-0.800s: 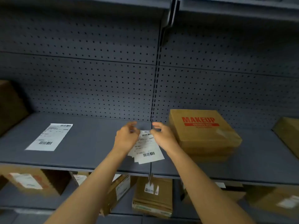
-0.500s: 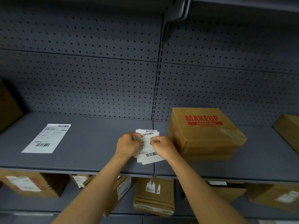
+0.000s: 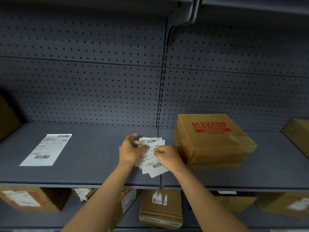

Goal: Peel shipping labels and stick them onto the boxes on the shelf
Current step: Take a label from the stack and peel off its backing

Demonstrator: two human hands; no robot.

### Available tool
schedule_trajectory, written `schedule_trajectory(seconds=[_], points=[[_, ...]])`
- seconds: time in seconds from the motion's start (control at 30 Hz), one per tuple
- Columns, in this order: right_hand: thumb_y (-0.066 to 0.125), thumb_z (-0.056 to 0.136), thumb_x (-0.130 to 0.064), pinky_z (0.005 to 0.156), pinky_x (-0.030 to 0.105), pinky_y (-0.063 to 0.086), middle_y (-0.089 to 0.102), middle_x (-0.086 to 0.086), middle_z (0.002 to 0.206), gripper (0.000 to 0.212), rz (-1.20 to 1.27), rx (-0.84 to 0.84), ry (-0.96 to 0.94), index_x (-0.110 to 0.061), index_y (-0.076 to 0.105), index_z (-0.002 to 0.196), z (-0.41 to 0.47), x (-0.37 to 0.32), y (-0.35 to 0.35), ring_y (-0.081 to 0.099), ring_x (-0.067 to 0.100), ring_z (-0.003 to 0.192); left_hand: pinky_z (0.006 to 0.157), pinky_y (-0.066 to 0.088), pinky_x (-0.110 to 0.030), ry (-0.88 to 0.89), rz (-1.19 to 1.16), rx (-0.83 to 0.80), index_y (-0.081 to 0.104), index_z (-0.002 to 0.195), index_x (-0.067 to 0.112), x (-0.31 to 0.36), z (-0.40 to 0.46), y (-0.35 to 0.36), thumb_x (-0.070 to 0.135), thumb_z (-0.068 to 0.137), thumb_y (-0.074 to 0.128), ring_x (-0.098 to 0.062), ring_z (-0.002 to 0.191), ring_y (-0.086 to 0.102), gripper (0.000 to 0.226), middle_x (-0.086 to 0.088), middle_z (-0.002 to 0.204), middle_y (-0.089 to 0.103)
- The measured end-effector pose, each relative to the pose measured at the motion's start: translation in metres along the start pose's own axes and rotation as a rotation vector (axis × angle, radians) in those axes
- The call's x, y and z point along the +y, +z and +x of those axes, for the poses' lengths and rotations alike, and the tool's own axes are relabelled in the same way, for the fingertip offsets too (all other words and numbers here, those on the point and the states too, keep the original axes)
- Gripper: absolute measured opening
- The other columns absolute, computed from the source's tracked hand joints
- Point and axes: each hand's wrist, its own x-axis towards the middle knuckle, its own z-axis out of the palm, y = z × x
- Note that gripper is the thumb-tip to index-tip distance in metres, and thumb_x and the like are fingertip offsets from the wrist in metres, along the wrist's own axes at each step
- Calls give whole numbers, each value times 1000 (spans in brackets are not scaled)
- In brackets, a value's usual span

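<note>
A fanned stack of white shipping labels (image 3: 151, 162) with barcodes is held above the grey shelf (image 3: 93, 164), near its middle. My left hand (image 3: 129, 150) grips the stack's left edge, thumb on top and fingers curled behind. My right hand (image 3: 168, 155) pinches the top label at its right side. Just to the right stands a brown cardboard box (image 3: 214, 141) printed MAKEUP in red, its top bare of labels. It rests on another flat box.
A single label sheet (image 3: 46, 149) lies flat on the shelf at left. Brown boxes sit at the far left (image 3: 6, 118) and far right (image 3: 297, 136) edges. The lower shelf holds several labelled boxes (image 3: 160, 208). Pegboard backs the shelf.
Both hands have closed onto the label stack and lifted it slightly off the shelf; the labels have fanned out more. My view has risen and shifted a little.
</note>
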Motion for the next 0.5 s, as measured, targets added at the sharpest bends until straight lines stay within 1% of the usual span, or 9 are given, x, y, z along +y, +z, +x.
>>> schedule_trajectory(seconds=[0.07,0.17,0.2,0.27,0.3,0.33,0.43,0.47,0.5], points=[[54,95,-15,56,27,42,75,22,104,28,9,-5,-2,1,73,107,-1,-1,-1,56,17,66,72,49,-23,6,18,-10,55,112,32,0,0,0,19,81,84,-10,81,65,45,5,85,72],[55,95,-14,55,25,47,76,9,112,31,55,5,-1,-12,72,121,0,-1,-2,62,14,66,83,58,-30,25,61,11,70,94,30,2,0,-1,27,86,79,-4,77,68,13,8,82,75],[55,95,-14,53,21,47,74,5,116,33,77,26,-9,-16,70,124,0,-1,-4,63,11,65,81,58,-27,40,58,17,72,91,29,5,-1,-2,29,89,76,-1,76,67,5,11,80,74],[55,96,-12,55,15,44,70,0,122,34,101,100,-63,-20,68,126,1,-3,-8,62,5,70,70,51,-15,66,15,31,75,94,23,12,-2,-6,32,93,71,1,77,65,10,13,81,73],[55,96,-11,57,14,44,68,-1,122,32,112,148,-93,-20,67,124,2,-6,-11,62,5,75,68,48,-13,71,-30,37,75,97,20,14,-1,-8,33,94,69,-2,81,67,15,12,84,73],[56,96,-10,60,15,46,67,-2,121,31,131,193,-123,-21,66,123,2,-11,-16,62,4,78,71,49,-16,73,-79,47,76,99,19,19,-1,-10,34,95,68,-7,86,70,17,10,86,74],[60,94,-15,72,24,53,66,-3,114,28,174,310,-202,-24,62,120,2,-32,-37,65,8,86,88,58,-35,118,-199,72,75,95,25,38,-3,-19,40,93,67,-17,92,73,17,7,88,77],[61,93,-18,74,27,54,66,-4,113,29,190,332,-219,-25,60,122,2,-39,-44,65,9,86,90,58,-38,140,-231,69,74,94,26,46,-5,-22,41,93,67,-17,93,74,16,6,88,77],[62,93,-22,74,27,53,66,-4,112,32,206,346,-230,-26,58,124,2,-47,-52,65,9,86,90,57,-37,168,-254,68,73,94,26,54,-6,-25,40,94,66,-17,93,73,15,6,89,77]])
